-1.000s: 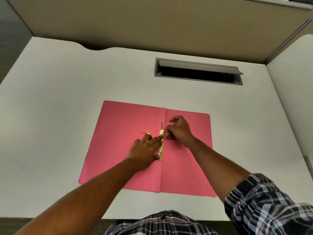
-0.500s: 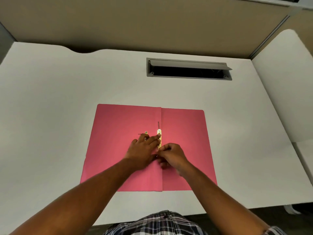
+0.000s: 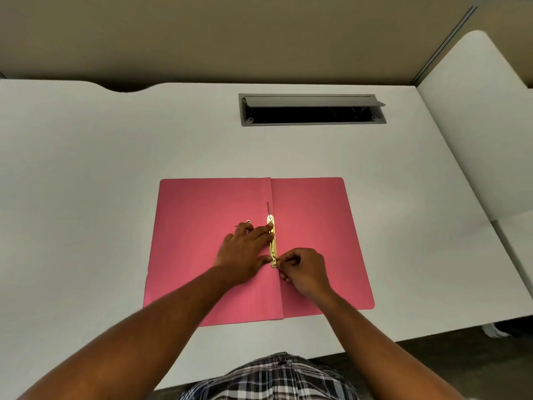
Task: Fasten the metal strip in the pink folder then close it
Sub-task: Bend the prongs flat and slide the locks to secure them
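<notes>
Nearest the camera, at the bottom edge, I see a plaid shirt (image 3: 268,376), and both bare forearms reach forward from it over the white tabletop (image 3: 86,174).

Pink folder (image 3: 202,215) lies open and flat on the tabletop, centre of view, its fold running away from me. Metal strip (image 3: 272,241), gold-coloured, lies along that fold, just left of the crease, roughly mid-height of the folder.

Right hand (image 3: 305,269) sits on the right-hand leaf, fingers curled in, thumb and fingertips pinched together at the near end of the strip. It looks closed on a small part of the fastener there; I cannot make out exactly which part.

Left hand (image 3: 245,255) is on the left-hand leaf, palm down, fingers spread. Its index fingertip presses on the far end of the strip, and its thumb touches the strip near the right hand's pinch. So the left hand is flat and pressing, not gripping.

Thin metal prong (image 3: 268,208) sticks out past the far end of the strip, pointing away from me. A second small metal piece (image 3: 248,223) shows just beyond the left hand's knuckles, partly hidden.

Farther back, a grey slot (image 3: 311,111) is set into the tabletop, its flap raised. Beyond that stands a tan partition wall (image 3: 230,33).
</notes>
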Demonstrator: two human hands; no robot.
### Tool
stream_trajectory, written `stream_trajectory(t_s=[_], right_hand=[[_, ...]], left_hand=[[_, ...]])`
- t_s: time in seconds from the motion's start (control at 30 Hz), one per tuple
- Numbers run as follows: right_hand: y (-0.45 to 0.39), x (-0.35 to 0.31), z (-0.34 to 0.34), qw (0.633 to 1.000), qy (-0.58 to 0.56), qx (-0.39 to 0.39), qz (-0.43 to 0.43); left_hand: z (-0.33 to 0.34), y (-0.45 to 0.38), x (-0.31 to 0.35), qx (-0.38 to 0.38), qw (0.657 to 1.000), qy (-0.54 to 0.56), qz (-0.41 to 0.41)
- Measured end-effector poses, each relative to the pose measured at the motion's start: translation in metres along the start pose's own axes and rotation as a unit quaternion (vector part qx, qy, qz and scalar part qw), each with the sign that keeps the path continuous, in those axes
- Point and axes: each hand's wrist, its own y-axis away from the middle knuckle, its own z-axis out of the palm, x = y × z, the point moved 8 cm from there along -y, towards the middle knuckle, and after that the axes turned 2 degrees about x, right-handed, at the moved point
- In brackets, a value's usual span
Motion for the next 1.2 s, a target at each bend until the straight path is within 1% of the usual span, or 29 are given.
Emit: stream_trajectory(t_s=[0.1, 0.2, 0.37, 0.67, 0.9, 1.1, 1.2], right_hand=[[0.003, -0.006, 0.0, 0.995, 0.071, 0.027, -0.066], [0.008, -0.008, 0.001, 0.987, 0.118, 0.042, -0.099], [0.014, -0.015, 0.005, 0.98, 0.147, 0.045, -0.124], [0.024, -0.024, 0.017, 0.955, 0.258, 0.034, -0.146], [0.035, -0.031, 0.034, 0.944, 0.284, 0.02, -0.167], [0.035, -0.023, 0.013, 0.948, 0.264, 0.048, -0.169], [0.034, -0.022, 0.012, 0.948, 0.266, 0.035, -0.173]], left_hand=[[-0.003, 0.0, 0.0, 0.009, 1.0, 0.002, -0.01], [-0.005, -0.002, 0.002, 0.014, 1.0, 0.008, -0.024], [-0.005, -0.003, 0.002, 0.016, 0.999, 0.004, -0.035], [-0.005, -0.005, 0.003, 0.018, 0.999, 0.008, -0.041], [-0.007, -0.005, 0.004, 0.01, 0.999, 0.011, -0.048], [-0.01, -0.005, 0.003, 0.005, 0.999, 0.028, -0.045], [-0.012, -0.008, 0.007, 0.01, 0.998, 0.03, -0.055]])
